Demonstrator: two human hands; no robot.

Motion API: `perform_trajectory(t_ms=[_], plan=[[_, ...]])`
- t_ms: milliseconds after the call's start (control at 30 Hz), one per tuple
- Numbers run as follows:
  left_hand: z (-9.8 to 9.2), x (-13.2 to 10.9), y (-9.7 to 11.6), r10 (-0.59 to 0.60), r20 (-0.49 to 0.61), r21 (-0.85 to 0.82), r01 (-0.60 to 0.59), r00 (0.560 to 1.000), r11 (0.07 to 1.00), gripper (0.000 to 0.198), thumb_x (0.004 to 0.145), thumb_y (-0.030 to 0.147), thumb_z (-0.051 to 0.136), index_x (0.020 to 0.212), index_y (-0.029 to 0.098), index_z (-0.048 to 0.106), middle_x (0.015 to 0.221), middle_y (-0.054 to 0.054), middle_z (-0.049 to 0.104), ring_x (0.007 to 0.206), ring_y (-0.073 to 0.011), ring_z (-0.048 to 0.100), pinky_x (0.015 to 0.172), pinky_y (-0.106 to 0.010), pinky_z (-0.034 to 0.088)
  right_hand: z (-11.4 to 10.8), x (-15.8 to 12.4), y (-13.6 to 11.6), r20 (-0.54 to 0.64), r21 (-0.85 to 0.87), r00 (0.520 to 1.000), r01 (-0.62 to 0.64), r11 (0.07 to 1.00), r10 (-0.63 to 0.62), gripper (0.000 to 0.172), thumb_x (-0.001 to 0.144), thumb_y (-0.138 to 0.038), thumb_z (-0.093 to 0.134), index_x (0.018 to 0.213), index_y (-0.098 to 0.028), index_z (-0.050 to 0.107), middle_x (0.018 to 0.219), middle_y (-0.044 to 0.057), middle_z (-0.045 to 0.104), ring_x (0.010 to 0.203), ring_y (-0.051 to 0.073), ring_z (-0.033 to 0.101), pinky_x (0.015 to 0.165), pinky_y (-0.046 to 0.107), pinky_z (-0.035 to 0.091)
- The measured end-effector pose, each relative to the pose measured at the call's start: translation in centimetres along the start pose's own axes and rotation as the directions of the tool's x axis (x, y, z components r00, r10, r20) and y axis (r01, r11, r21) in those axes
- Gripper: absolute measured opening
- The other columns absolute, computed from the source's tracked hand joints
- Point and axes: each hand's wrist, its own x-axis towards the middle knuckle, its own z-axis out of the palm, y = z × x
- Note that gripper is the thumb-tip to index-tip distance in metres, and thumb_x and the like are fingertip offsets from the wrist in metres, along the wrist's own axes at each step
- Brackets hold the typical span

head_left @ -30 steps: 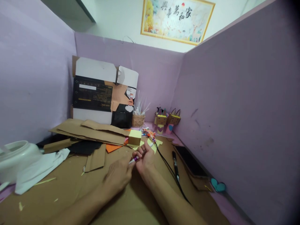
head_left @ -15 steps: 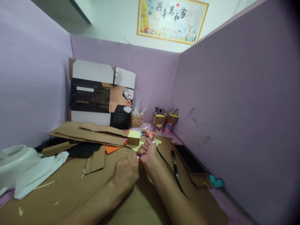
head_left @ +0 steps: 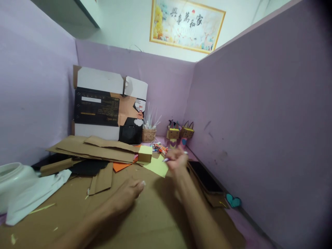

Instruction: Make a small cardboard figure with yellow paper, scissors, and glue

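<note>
My right hand (head_left: 177,159), slightly blurred, is closed around a slim white and purple marker (head_left: 165,160). One end of the marker points left over a sheet of pale yellow paper (head_left: 158,166), and the other sticks out on the right. Lower and to the left, my left hand (head_left: 131,191) is closed above the cardboard surface. A small white piece (head_left: 143,183), which looks like a marker cap, shows at its fingertips. Beyond the hands stands a small cardboard box with a yellow top (head_left: 145,154).
Flat cardboard pieces (head_left: 98,149) and orange paper (head_left: 121,166) lie at the back left. A white container (head_left: 15,180) stands far left. Colourful markers (head_left: 160,148), a basket of white sticks (head_left: 149,135) and cardboard figures (head_left: 173,133) are behind. A phone (head_left: 206,176) rests at right.
My hands were together on the marker and have drawn apart. The right hand moved right and up with the marker; the left moved left and down with the small white piece.
</note>
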Motion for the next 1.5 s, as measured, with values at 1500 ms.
perform_trajectory(t_ms=[1500], plan=[[-1.0,0.3,-1.6,-0.300,0.055,-0.793,0.225,0.952,0.566,0.022,0.059,0.035,0.062,0.058,0.014,0.054,0.044,0.003,0.051,0.033,-0.0055,0.037,0.036,-0.018,0.021,1.5,-4.0,5.5,0.155,-0.582,0.928,-0.190,0.790,0.338,0.019,0.054,-0.023,0.069,0.058,-0.016,0.052,0.038,-0.009,0.040,0.033,0.003,0.028,0.032,0.018,0.011]])
